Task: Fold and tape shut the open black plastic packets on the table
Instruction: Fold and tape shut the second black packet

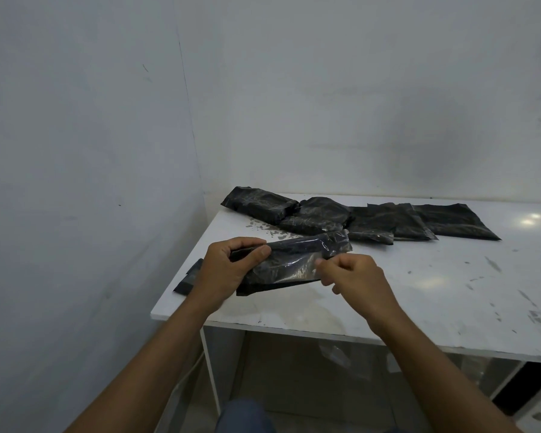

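Observation:
A black plastic packet [294,264] is held just above the white table [419,292], near its front left corner. My left hand [228,267] grips the packet's left end, thumb on top. My right hand [353,276] pinches the packet's lower right edge, where a shiny clear strip that looks like tape lies across the plastic. At the back of the table lie folded bulky packets [259,204] [319,214] and flatter open ones [384,223] [456,221] in a row.
Another flat black piece [188,279] lies at the table's left edge, partly hidden behind my left wrist. Grey walls close in at the left and back. The tabletop [481,276] is scuffed with paint marks. Below the table is bare floor.

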